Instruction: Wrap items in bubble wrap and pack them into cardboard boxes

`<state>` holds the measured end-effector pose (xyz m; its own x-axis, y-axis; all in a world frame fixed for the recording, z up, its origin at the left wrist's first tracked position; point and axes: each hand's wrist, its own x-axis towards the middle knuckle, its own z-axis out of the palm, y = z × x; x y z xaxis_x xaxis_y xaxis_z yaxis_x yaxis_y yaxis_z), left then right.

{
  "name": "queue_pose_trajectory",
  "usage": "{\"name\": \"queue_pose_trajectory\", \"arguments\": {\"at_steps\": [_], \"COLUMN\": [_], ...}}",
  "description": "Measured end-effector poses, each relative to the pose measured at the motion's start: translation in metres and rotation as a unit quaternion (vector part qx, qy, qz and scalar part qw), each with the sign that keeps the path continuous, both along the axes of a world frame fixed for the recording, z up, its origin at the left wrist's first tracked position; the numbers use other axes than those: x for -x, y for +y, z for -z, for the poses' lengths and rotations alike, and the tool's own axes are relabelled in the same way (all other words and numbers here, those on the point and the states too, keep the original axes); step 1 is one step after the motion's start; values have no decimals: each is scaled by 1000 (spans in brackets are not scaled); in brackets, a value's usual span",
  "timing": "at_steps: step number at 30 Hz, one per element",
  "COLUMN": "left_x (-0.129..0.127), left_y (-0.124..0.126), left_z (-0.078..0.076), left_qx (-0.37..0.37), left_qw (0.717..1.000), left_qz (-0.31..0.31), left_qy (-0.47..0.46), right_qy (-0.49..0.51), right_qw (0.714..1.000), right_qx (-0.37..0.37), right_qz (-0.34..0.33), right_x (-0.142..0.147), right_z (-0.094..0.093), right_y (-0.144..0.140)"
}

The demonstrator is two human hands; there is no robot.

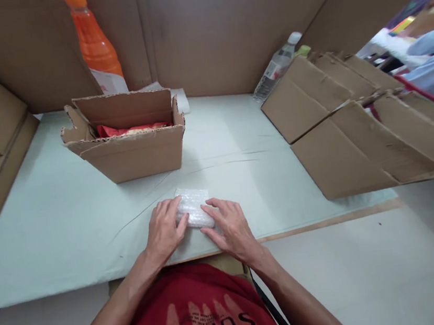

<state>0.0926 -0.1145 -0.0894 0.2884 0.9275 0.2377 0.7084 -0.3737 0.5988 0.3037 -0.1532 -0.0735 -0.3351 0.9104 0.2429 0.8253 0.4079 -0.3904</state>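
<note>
A small flat bundle of clear bubble wrap (pixel 194 207) lies on the pale green table cover near the front edge. My left hand (pixel 165 227) rests against its left side, thumb and fingers on the wrap. From the right, my right hand (pixel 228 224) touches the other side, with its thumb at the lower corner and its fingers on top. Both hands hold the bundle between them, flat on the table. What is inside the wrap cannot be made out.
Just beyond stands an open cardboard box (pixel 132 152) with red packets inside. An orange bottle (pixel 97 45) is behind it. More cardboard boxes (pixel 358 150) stand at the right, beside a clear bottle (pixel 276 68). Cardboard walls (pixel 216 30) enclose the table. A person's blue sleeve (pixel 432 67) shows far right.
</note>
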Motion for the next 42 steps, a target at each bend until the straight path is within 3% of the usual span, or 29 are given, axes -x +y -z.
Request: {"name": "queue_pose_trajectory", "arguments": {"at_steps": [3, 5, 8, 11, 13, 17, 20, 22, 24, 26, 28, 30, 32, 34, 37, 40, 42], "left_x": [2, 6, 7, 2, 0, 1, 8, 19, 36, 58, 79, 94, 102, 105, 106, 108, 109], "left_y": [-4, -13, -30, -41, -44, -45, -41, -28, -4, 29, 65, 91, 102, 99, 85, 81, 85], "left_z": [-3, -5, -9, -11, -12, -16, -24, -39, -65, -95, -119, -129, -123, -109, -92, -91, -94], "left_qx": [42, 114, 253, 336, 355, 361, 322, 200, -4, -206, -324, -361, -349, -333, -331, -319, -310], "left_qw": [995, 975, 890, 792, 770, 811, 885, 952, 989, 977, 945, 927, 930, 936, 939, 945, 949], "left_qz": [-46, -101, -154, -154, -143, -73, -27, 28, 72, 42, -20, -52, -42, -19, -12, -16, -10], "left_qy": [-72, -163, -346, -487, -511, -455, -336, -232, -130, -40, 35, 83, 107, 110, 89, 65, 55], "right_qy": [-27, 6, 102, 175, 197, 233, 254, 248, 253, 270, 272, 242, 193, 129, 11, -137, -257], "right_qw": [999, 1000, 995, 982, 974, 960, 935, 930, 939, 950, 959, 964, 969, 978, 983, 953, 917], "right_qx": [5, -1, 0, 58, 93, 146, 232, 252, 214, 122, 2, -99, -151, -149, -70, 34, 93], "right_qz": [-26, -12, 6, -35, -61, -49, -82, -96, -96, -95, -84, -52, -34, -62, -172, -269, -292], "right_x": [3, 3, 5, 8, 7, -1, -7, -15, -27, -39, -45, -40, -26, -6, 25, 56, 79], "right_z": [6, 11, 14, 9, 3, -7, -19, -32, -53, -82, -117, -150, -175, -189, -192, -186, -180], "right_y": [7, 13, 16, 9, 4, 2, 11, 23, 42, 68, 98, 130, 160, 188, 224, 245, 251]}}
